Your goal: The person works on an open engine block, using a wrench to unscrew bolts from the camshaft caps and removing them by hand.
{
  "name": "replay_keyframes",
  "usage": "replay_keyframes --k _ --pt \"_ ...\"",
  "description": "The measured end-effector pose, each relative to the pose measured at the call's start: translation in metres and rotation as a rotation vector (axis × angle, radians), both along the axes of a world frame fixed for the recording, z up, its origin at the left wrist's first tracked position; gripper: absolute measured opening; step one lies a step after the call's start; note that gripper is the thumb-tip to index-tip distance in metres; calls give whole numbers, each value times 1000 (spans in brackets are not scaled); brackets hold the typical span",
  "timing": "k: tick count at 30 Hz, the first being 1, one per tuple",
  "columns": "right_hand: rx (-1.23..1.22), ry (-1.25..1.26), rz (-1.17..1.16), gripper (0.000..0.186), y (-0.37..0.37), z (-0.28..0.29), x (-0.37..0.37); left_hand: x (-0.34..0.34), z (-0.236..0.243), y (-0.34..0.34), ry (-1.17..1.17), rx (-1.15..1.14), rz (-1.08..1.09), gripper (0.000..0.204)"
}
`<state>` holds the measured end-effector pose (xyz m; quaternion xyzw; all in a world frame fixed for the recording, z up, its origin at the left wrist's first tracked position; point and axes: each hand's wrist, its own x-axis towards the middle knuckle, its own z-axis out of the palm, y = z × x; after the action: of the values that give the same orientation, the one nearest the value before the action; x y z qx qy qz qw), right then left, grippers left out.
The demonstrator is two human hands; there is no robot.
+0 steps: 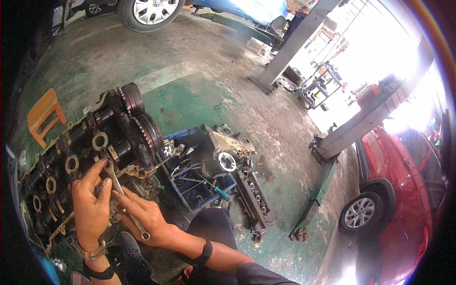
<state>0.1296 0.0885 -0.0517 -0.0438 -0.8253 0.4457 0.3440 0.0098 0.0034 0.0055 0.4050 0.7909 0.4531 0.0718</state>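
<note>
Seemingly mid-job, a person's right hand [149,221] clamps a wrench [115,180] over the near edge of an engine [85,152], the left hand [91,206] at the wrench's upper end, its hold unclear. The engine lies opened with gears [133,99] in place, wrench work apparently unfinished; to its right sit a blue tray [203,205] and a long black part [254,204], a knee [213,228] crowding between

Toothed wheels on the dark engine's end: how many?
2: upper toothed wheel at the far corner; lower toothed wheel beside it, nearer the wrench. Others may be hidden.
</note>
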Motion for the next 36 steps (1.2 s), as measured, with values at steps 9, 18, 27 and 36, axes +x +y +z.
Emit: replay_keyframes --k 9,18,27,36 --pt "-299 96 13 32 26 6 10 0 -6 2 139 3 18 41" --pt "-542 -1 81 34 32 2 18 1 -7 2 179 -8 16 42" --pt "-15 63 -32 55 2 -9 6 -1 -12 2 161 30 12 39" --pt "44 79 -31 58 4 -8 3 0 -4 0 116 -20 11 38"
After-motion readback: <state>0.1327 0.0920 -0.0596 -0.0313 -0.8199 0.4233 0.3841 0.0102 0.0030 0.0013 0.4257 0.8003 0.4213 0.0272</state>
